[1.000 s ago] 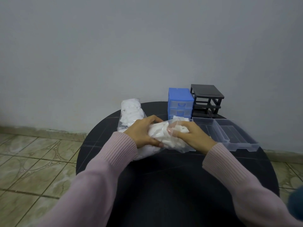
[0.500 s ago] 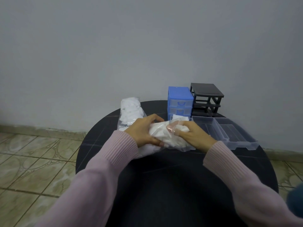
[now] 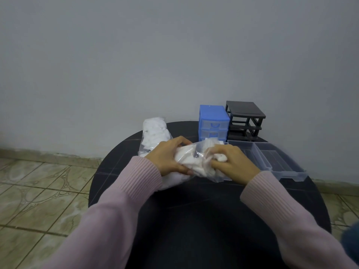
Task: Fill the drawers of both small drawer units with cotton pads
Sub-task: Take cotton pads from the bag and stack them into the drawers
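- Worktop (image 3: 209, 220): round, black, standing on a tiled floor (image 3: 38, 191) before a plain grey wall (image 3: 155, 55).
- Left hand (image 3: 167, 158): closed around the left end of a clear plastic bag of cotton pads (image 3: 196, 162), thumb underneath, fingers curled over the top.
- Right hand (image 3: 233, 162): gripping the right end of the same bag, fingers bunched into the plastic; white cotton shows between them.
- Both wrists covered by pink ribbed sleeves (image 3: 136, 181).
- Second bag of cotton pads (image 3: 155, 134): lies on the worktop behind the left hand, apart from the drawer units.
- Blue drawer unit (image 3: 212, 122): at the rear edge, two translucent drawers seated in it.
- Black drawer unit (image 3: 245, 121): just beside the blue one on its right, its bays open and without drawers.
- Two clear drawers (image 3: 272, 164): side by side on the worktop, right of the right hand; no pads seen in them.
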`<state>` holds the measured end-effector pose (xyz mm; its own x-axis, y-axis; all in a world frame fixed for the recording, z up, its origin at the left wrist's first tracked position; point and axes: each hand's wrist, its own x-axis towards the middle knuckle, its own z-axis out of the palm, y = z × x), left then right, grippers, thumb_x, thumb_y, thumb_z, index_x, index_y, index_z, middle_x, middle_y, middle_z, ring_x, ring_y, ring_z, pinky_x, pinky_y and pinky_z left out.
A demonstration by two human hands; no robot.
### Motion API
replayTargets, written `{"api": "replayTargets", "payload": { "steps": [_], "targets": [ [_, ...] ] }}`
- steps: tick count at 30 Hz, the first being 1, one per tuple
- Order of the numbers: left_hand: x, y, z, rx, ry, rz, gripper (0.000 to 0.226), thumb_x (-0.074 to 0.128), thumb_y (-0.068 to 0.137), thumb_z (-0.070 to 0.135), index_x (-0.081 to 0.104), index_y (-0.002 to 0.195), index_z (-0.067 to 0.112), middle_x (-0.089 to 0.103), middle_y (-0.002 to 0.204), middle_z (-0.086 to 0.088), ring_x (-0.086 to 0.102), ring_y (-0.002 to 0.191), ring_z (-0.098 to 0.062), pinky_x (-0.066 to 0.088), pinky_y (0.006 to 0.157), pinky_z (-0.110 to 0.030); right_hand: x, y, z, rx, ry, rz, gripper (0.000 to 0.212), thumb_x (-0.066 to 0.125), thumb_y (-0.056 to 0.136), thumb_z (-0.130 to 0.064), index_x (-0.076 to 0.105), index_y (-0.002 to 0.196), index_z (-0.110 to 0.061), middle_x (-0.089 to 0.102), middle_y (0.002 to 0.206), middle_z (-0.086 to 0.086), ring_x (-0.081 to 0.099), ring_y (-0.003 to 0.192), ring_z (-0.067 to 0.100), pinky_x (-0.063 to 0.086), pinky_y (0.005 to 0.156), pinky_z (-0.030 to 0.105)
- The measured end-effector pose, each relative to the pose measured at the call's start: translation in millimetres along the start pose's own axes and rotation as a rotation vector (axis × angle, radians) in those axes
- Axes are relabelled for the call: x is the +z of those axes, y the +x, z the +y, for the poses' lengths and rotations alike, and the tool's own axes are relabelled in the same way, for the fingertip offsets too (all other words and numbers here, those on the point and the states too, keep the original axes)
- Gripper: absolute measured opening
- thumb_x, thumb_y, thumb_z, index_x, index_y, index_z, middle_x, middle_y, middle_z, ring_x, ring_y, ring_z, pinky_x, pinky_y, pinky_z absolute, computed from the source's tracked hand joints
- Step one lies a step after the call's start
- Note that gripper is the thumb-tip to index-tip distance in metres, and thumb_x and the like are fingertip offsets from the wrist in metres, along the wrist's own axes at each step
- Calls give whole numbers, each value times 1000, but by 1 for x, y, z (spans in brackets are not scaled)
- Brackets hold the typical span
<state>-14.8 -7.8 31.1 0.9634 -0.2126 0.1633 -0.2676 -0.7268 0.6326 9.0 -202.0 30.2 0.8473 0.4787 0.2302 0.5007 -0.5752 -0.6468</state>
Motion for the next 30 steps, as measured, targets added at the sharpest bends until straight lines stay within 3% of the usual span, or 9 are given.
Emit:
{"api": "replayTargets", "payload": {
  "steps": [5,8,10,15,17,19,21,24,30],
  "targets": [
    [1,-1,0,2,31,-30,66,84,65,18,51,122,19,50,98,17,49,96,-5,32,70,5,-2,-3,1,51,-123,-172,47,76,73,-18,54,115,-15,54,102,-5,52,93,10,40,70,11],
    [2,0,1,0,36,-46,67,85,65,18,51,122,19,51,101,14,50,97,-6,34,72,-2,1,-4,1,39,-160,-91,41,75,73,-16,58,110,-14,54,98,-5,53,91,12,37,62,4],
    [3,1,1,1,31,-39,66,85,64,19,51,121,20,52,99,14,50,96,-6,34,73,-4,-1,-5,0,21,-150,-11,36,74,73,-13,59,106,-14,56,95,-2,55,92,17,37,58,7],
    [3,2,2,-1,20,-33,66,85,64,20,51,120,21,51,95,18,51,96,-7,34,78,-10,-6,-9,0,17,-67,59,49,66,77,-6,55,124,-12,55,104,0,49,94,13,33,71,12],
    [3,3,1,-6,25,-41,66,85,64,19,50,120,21,52,98,16,51,97,-7,33,78,-10,-7,-10,1,13,-53,103,41,67,77,-8,62,117,-12,59,103,-1,52,90,11,34,72,12],
    [3,3,0,-10,38,-40,66,85,65,19,50,120,21,53,101,13,50,97,-6,33,75,-9,-11,-10,2,-18,-1,146,20,66,76,-6,71,92,-17,65,87,-1,55,75,8,37,63,11],
    [3,3,-2,-19,45,-35,66,84,65,19,50,121,22,53,104,12,49,98,-6,33,73,-7,-16,-11,4,-9,75,185,18,63,76,-3,67,73,-21,65,74,0,55,66,7,41,61,16],
    [2,4,-3,-37,53,-54,66,83,67,20,48,124,22,53,108,10,49,100,-7,31,79,-9,-24,-12,7,71,242,247,15,62,79,-5,67,73,-17,66,72,5,57,65,13,44,61,30],
    [10,9,-2,-73,154,-124,69,80,69,22,45,128,23,57,117,2,52,111,-17,38,100,-31,-35,-17,11,222,535,303,21,59,81,3,63,71,-15,62,68,3,54,56,15,44,47,21]
  ]
}}
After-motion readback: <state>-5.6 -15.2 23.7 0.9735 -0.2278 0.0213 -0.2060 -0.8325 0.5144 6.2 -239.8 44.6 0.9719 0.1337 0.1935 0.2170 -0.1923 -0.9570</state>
